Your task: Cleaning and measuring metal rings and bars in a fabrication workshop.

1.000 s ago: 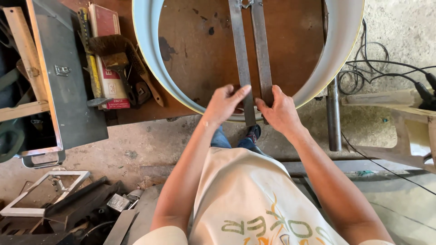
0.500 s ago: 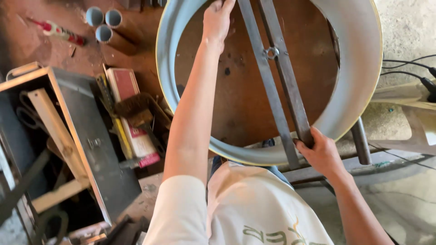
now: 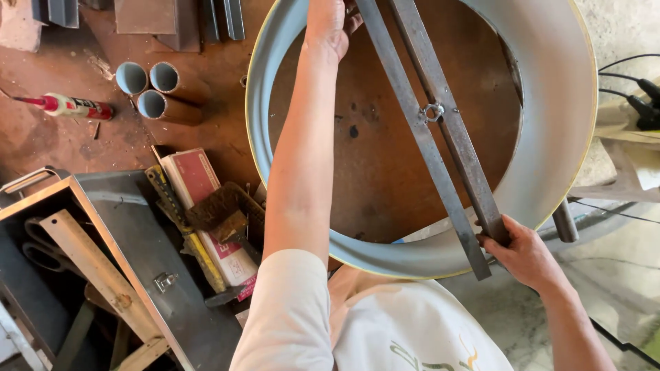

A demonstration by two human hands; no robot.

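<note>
On the rust-brown desk, three short grey pipes are seen at ten o'clock. A wide metal ring fills the centre, crossed by two bolted flat steel bars. The left hand is closed on the ring's far rim at twelve o'clock; the right hand grips the bars' near end at four o'clock. The bars appear mid-alignment across the ring; steadying seems called for.
</note>
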